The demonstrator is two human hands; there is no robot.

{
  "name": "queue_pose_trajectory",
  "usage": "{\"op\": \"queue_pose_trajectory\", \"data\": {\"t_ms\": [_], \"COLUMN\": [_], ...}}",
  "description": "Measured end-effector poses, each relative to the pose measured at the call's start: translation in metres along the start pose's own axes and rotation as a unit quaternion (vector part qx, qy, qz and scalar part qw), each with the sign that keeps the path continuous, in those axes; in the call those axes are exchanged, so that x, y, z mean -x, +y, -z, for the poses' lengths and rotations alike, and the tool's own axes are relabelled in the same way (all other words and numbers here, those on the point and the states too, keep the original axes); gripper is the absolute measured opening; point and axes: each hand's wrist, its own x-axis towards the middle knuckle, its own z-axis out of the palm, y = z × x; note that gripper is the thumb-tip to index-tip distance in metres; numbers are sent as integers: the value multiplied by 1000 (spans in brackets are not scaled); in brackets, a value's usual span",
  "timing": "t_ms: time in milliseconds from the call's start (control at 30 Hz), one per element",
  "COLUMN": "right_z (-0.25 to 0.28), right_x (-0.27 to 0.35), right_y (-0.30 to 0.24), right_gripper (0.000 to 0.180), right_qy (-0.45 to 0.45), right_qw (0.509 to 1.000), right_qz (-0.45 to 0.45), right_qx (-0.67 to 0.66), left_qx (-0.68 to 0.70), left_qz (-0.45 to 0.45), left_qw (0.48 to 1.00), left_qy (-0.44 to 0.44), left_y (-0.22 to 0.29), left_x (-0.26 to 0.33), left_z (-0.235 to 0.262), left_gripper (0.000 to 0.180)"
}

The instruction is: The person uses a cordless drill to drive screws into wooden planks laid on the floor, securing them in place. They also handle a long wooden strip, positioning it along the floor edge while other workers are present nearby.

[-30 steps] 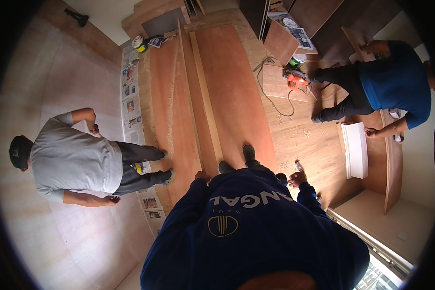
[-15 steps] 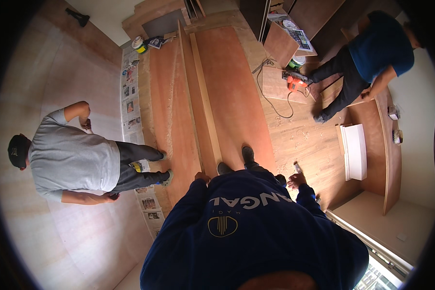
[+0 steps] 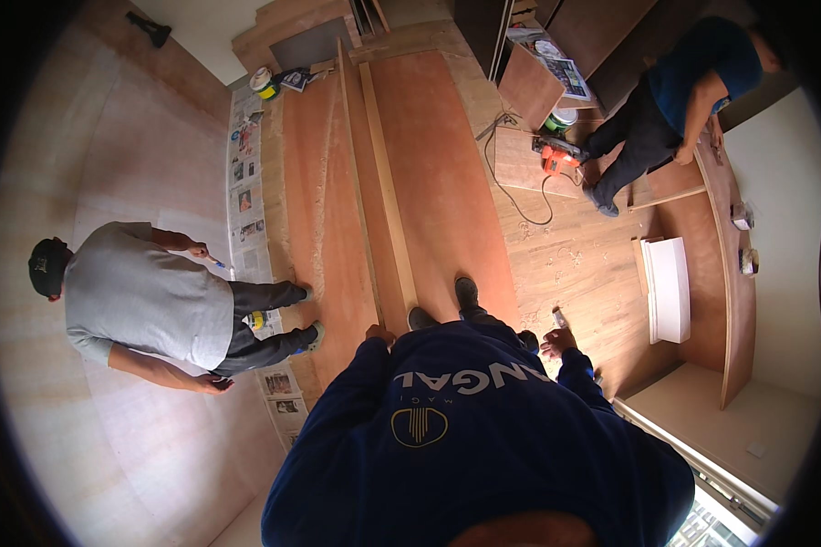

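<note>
My left hand (image 3: 380, 335) is at the near end of a long plywood board (image 3: 359, 173) standing on edge, its fingers closed around that end. A pale narrow strip of wood (image 3: 388, 187) runs alongside the board. To the right of my body, my right hand (image 3: 557, 343) has its fingers curled. A small whitish object (image 3: 559, 317) juts out just beyond them, its kind too small to tell. My feet stand on a large reddish plywood sheet (image 3: 438, 164) on the floor.
A co-worker in grey (image 3: 155, 296) stands at left with a brush (image 3: 215, 262); another in dark blue (image 3: 702, 87) is at far right. An orange power tool (image 3: 556, 159) with a trailing cord (image 3: 543, 219) sits on a board. Newspapers (image 3: 246, 196) line the left wall; a paint can (image 3: 264, 84) stands beyond.
The grey-clad co-worker has lowered the brush arm and shifted slightly rightward. The dark-blue co-worker has leaned away, one foot drawn back. My hands have hardly moved.
</note>
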Motion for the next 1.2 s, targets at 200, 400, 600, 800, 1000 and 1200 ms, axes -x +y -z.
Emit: {"op": "queue_pose_trajectory", "data": {"t_ms": [200, 400, 600, 800, 1000, 1200], "right_z": [1, -1, 0, 4, 8, 4], "right_x": [4, 7, 8, -14, -25, -6], "right_y": [-10, -13, -15, 3, 14, -1], "right_gripper": [14, 15, 18, 25, 18, 12], "right_qy": [-11, 1, -19, -38, -95, -34], "right_qw": [1000, 1000, 1000, 999, 985, 999], "right_qz": [-8, 6, 0, -7, -4, -7], "right_qx": [9, 18, -6, -28, -145, -18], "left_qx": [9, 23, -10, -22, -12, -41], "left_qz": [-1, 4, -16, -29, -6, -38], "left_qw": [1000, 1000, 999, 999, 1000, 998], "left_qy": [10, 15, -31, -26, -22, -6], "left_y": [1, -1, -6, -11, -4, -9], "left_x": [0, -3, -7, -12, -7, -13], "left_z": [0, -2, 0, -5, -2, -10], "left_gripper": [35, 32, 70, 73, 70, 52]}}
